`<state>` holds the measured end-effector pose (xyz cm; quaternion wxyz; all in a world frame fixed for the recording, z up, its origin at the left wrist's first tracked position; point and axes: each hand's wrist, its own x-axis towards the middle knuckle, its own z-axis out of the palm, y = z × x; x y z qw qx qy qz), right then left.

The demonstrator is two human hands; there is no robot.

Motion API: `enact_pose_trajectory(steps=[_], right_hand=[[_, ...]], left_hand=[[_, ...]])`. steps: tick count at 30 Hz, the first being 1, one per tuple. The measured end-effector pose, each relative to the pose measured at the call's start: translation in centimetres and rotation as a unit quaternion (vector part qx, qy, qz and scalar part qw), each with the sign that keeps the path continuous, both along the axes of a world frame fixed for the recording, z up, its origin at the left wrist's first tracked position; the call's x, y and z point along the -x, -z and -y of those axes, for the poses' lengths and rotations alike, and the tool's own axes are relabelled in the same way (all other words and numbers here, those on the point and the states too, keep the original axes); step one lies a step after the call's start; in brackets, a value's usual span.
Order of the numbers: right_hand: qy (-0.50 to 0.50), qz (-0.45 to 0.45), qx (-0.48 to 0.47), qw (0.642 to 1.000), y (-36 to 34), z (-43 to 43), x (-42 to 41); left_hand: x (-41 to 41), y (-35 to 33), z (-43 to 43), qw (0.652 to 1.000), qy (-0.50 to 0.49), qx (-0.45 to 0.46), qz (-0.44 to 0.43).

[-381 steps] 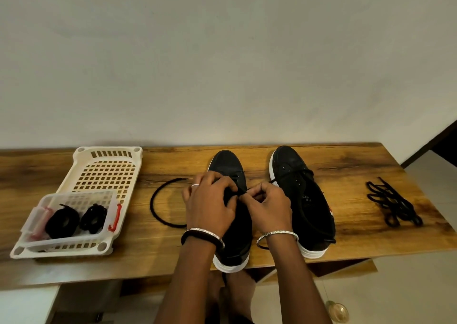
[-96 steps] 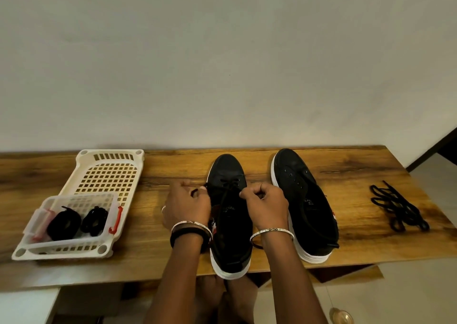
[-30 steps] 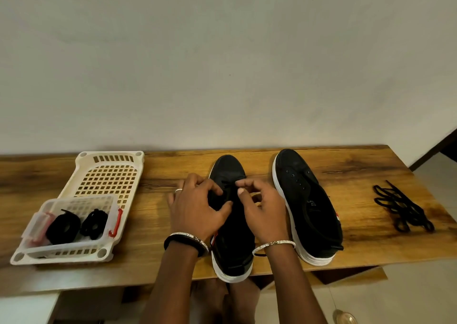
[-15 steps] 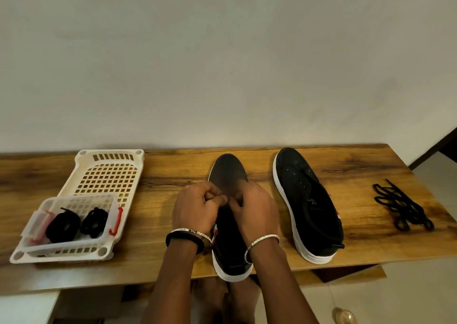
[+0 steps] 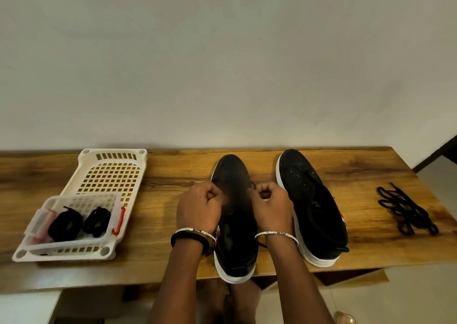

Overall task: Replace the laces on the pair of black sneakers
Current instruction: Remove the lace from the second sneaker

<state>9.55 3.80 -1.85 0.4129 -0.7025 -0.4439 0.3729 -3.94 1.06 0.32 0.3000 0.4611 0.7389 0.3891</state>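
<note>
Both hands have drawn apart since half a second ago: left hand (image 5: 199, 208) and right hand (image 5: 272, 206) flank the left sneaker (image 5: 235, 224) on the bench (image 5: 173, 262), each grip clamped on a lace (image 5: 252, 185) end. Right sneaker (image 5: 311, 207) sits beside it, unlaced.

On the table (image 5: 173, 224), the near shoe (image 5: 235, 237) is the landmark: a second shoe (image 5: 314, 212) just right of it, loose laces (image 5: 405, 212) farther right, a basket (image 5: 99, 187) well left holding a small tub (image 5: 74, 224).
</note>
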Motion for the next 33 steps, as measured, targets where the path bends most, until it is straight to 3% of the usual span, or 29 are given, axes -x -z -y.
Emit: enact_pose_trajectory(steps=[4,8,14,16,18,20,22,24,28,31,33], right_hand=[[-0.065,0.073,-0.075,0.992,-1.1,0.2,0.5],[-0.18,0.242,-0.12,0.946,-1.5,0.7,1.4],[-0.203,0.336,-0.14,0.909,-1.5,0.8,2.0],[-0.154,0.261,-0.148,0.941,-1.3,0.8,2.2],[-0.037,0.098,-0.134,0.985,-1.2,0.5,2.1],[0.079,-0.069,-0.093,0.99,-1.3,0.1,1.4],[0.123,-0.103,-0.042,0.986,-1.3,-0.2,0.5],[0.086,0.007,-0.026,0.996,-1.4,0.1,-0.2],[-0.05,0.174,-0.134,0.974,-2.0,0.6,0.4],[-0.169,0.3,-0.098,0.934,-2.3,1.1,1.5],[-0.189,0.342,-0.068,0.918,-2.7,1.4,1.8]], left_hand=[[0.1,0.0,0.0,1.0,-0.002,0.005,0.011],[0.2,0.1,-0.1,1.0,0.004,0.005,-0.004],[0.2,0.2,0.0,1.0,-0.004,0.003,-0.002],[0.2,0.2,0.0,1.0,-0.005,0.003,-0.004],[0.1,0.1,0.1,1.0,-0.008,0.005,0.0],[0.1,0.0,0.1,1.0,-0.012,0.006,0.007],[0.0,0.0,0.0,1.0,-0.013,0.008,0.01],[0.0,0.0,0.0,1.0,-0.015,0.009,0.014],[0.0,0.0,0.0,1.0,-0.014,0.01,0.009],[0.1,0.0,-0.1,1.0,-0.009,0.012,0.0],[0.2,0.1,-0.1,1.0,-0.007,0.014,-0.003]])
